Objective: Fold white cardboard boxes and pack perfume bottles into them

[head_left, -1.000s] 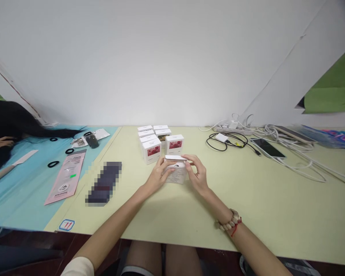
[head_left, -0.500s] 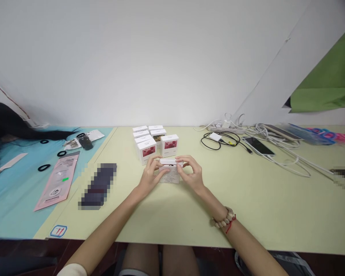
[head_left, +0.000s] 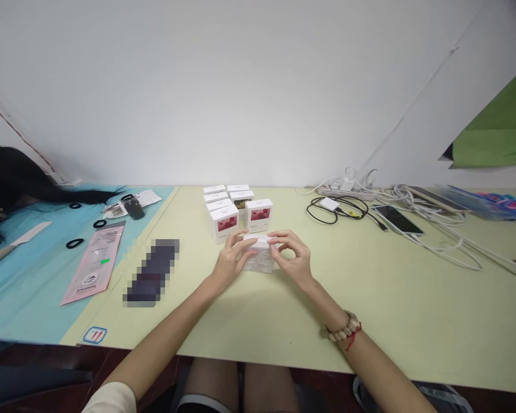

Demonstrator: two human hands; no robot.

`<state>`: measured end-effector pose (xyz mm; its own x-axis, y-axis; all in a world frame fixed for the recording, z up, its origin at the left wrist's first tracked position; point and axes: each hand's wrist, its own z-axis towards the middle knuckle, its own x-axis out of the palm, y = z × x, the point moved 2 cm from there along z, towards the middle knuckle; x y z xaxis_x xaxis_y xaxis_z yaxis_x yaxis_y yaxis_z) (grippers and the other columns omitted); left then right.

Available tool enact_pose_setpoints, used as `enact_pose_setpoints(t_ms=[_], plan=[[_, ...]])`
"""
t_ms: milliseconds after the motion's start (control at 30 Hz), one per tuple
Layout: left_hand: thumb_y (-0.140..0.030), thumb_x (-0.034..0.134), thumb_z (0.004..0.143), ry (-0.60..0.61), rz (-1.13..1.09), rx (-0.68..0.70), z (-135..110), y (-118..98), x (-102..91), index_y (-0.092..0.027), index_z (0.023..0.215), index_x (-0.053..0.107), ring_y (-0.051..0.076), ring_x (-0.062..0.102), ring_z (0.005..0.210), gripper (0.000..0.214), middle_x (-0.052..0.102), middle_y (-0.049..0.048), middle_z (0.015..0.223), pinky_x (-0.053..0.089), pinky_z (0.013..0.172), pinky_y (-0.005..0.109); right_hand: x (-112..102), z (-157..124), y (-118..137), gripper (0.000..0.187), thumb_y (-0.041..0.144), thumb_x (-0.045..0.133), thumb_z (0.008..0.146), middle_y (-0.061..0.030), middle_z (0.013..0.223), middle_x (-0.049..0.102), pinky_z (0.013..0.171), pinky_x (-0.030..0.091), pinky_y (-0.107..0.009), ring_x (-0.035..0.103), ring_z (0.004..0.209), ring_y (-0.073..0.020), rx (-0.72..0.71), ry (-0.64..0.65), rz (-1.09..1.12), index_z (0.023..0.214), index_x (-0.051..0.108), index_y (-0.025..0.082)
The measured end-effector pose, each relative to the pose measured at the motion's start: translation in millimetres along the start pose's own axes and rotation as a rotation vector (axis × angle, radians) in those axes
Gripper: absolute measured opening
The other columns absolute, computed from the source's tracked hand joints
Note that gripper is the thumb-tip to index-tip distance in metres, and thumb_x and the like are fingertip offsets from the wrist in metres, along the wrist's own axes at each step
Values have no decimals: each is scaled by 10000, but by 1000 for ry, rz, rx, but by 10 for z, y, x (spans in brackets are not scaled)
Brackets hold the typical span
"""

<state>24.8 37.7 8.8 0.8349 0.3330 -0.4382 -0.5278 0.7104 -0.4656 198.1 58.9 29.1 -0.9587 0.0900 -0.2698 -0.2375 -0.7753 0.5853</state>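
A small white cardboard box [head_left: 258, 263] stands upright on the yellow table, its side with small print facing me. My left hand [head_left: 233, 256] grips its left side, with the fingers at the top edge. On the right side my right hand [head_left: 293, 256] holds the box the same way, thumb and fingers at the lid. The lid lies flat across the top. Just behind stand several white boxes [head_left: 225, 225] in two rows, some with a red picture on the front. One box [head_left: 259, 216] with a red picture is directly behind the held one.
Left of my arms lies a blurred-out dark item [head_left: 152, 273]. A pink packet [head_left: 95, 261], black rings [head_left: 74, 243], a jar [head_left: 133, 207] and a knife [head_left: 30, 234] lie on the blue cloth, near another person's dark sleeve [head_left: 60, 192]. Cables, a power strip [head_left: 348, 194] and a phone [head_left: 398, 220] are on the right.
The box's lid stood slightly raised with a dark gap under its front edge; now it lies closed. Both hands stay on the box. The whole view has shifted a little.
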Motion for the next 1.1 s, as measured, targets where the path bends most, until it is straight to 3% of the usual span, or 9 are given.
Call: enact_pose_setpoints(t_ms=[233, 467, 767, 1000, 1100], plan=[[-225, 417, 901, 50, -142, -140, 63, -64, -54, -226, 1058, 553, 156, 497, 1092, 208, 480, 72, 1119, 548, 735, 250, 11, 12, 28, 187, 182, 583, 764, -42, 893, 618, 513, 508, -232, 597, 825, -157, 17, 23, -38, 944, 600, 228], [-189, 401, 906, 59, -60, -72, 61, -50, -64, -247, 1095, 570, 137, 545, 991, 260, 510, 61, 1081, 475, 871, 313, 22, -3, 38, 188, 159, 548, 792, -54, 900, 619, 509, 503, -236, 596, 817, -154, -65, 62, -73, 916, 658, 248], [-203, 421, 899, 45, -50, -38, 49, -5, -51, -244, 1075, 579, 144, 559, 980, 241, 514, 65, 1081, 509, 806, 304, -8, -14, 5, 206, 181, 532, 793, -67, 960, 577, 542, 520, -246, 580, 866, -165, -44, 123, -23, 932, 672, 242], [-216, 429, 894, 65, -160, -137, 105, -81, -87, -227, 997, 605, 137, 539, 1000, 204, 508, 57, 1016, 541, 707, 237, -21, 7, 17, 203, 179, 566, 780, -49, 914, 580, 530, 522, -229, 583, 814, -144, -54, 140, -76, 939, 666, 256], [-204, 426, 895, 77, -132, -125, 114, -93, -99, -234, 1022, 601, 140, 550, 982, 219, 509, 60, 1034, 539, 744, 269, -41, 26, 38, 244, 174, 551, 793, -46, 922, 588, 554, 534, -236, 582, 793, -136, -97, 191, -124, 983, 662, 279]])
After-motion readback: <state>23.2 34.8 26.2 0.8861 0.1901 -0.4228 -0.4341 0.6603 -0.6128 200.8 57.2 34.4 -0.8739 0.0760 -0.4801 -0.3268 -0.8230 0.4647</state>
